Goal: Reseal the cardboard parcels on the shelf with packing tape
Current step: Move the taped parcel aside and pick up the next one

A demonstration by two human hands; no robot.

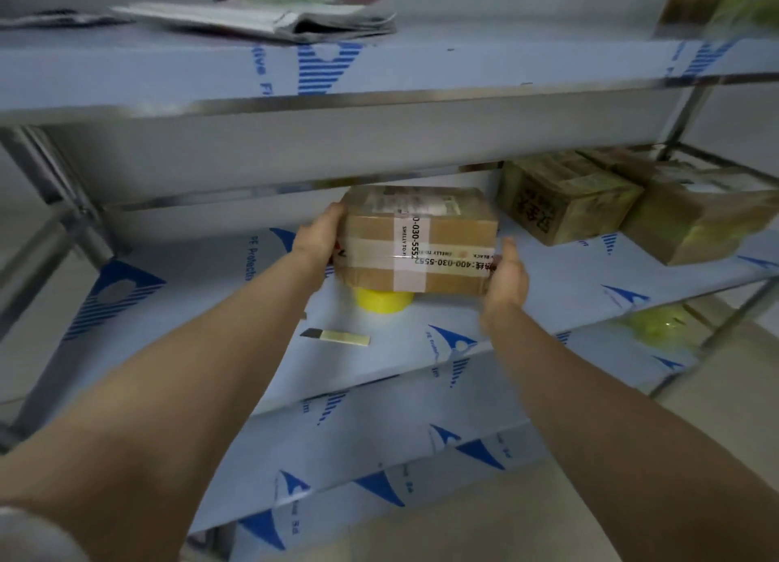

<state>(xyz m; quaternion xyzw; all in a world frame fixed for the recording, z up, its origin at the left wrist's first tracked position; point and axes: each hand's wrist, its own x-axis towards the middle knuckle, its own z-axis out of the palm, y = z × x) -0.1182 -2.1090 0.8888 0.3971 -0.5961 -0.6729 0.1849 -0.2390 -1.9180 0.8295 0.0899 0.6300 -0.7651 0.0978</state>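
The left hand (317, 241) and right hand (509, 281) grip the cardboard parcel (455, 237) by its ends. Its white tape strip (411, 247) reads "400-030-5552". A yellow tape roll (381, 303) shows just below.

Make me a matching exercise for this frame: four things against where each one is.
Things: 1 taped parcel; 2 yellow tape roll; 3 utility knife; 4 papers.
Places: A on the upper shelf; B between left hand and right hand; C lying in the open on the middle shelf; D partly hidden beneath the taped parcel.
Pairs: 1-B, 2-D, 3-C, 4-A.
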